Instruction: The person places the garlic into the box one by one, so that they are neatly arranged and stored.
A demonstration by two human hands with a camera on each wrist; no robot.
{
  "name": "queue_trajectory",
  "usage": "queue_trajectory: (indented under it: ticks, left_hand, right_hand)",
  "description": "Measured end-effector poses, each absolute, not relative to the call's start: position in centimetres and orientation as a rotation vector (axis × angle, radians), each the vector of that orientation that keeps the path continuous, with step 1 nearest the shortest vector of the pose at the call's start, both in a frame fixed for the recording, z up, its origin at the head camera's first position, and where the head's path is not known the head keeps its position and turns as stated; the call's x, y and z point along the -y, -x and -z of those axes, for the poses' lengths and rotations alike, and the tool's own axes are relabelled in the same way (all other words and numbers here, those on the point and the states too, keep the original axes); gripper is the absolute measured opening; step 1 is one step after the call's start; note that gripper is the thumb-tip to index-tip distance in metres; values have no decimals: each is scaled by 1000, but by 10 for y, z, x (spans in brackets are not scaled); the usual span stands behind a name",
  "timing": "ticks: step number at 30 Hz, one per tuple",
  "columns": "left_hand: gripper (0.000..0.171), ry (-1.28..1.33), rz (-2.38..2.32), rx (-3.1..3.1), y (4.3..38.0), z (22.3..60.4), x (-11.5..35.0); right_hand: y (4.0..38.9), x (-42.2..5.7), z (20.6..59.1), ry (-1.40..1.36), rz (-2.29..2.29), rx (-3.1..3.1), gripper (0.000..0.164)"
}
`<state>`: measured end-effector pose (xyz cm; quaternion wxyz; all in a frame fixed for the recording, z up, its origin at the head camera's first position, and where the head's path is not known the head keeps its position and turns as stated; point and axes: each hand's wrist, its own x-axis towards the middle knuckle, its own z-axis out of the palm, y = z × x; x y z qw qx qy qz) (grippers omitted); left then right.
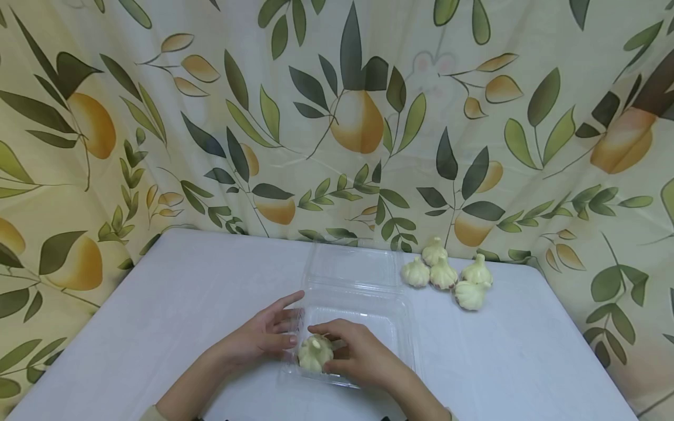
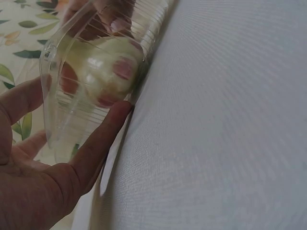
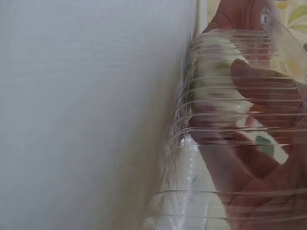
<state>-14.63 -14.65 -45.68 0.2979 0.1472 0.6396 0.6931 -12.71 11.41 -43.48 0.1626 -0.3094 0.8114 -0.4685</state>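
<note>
A clear plastic clamshell container [image 1: 376, 318] lies opened on the white-covered table, its lid [image 1: 353, 266] folded back toward the curtain. In its near left corner, my right hand [image 1: 363, 354] holds a garlic bulb [image 1: 315, 354] between thumb and fingers, stem up. The same garlic bulb [image 2: 108, 72] shows through the clear wall in the left wrist view. My left hand [image 1: 263, 333] is at the container's left side, thumb and fingers spread, fingertips against the wall and rim. Through the ribbed wall, the right wrist view shows the right hand's fingers [image 3: 261, 86] beside the bulb.
Several more garlic bulbs [image 1: 443, 273] sit in a loose cluster at the back right of the table [image 1: 526, 351], beside the lid. A curtain [image 1: 363, 193] printed with fruit and leaves hangs right behind the table's far edge.
</note>
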Motion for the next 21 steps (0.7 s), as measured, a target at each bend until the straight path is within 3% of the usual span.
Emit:
queue_trajectory:
  ticks: [11,21]
  left_hand:
    - [83,-396,-1847,-1690,148,457,145]
    - [82,-388,-1847,-1698,146,458,146]
  right_hand:
    - [128,-122,428,882,1198,-2478,64]
    - [117,-129,395,954,1155,-2600,70]
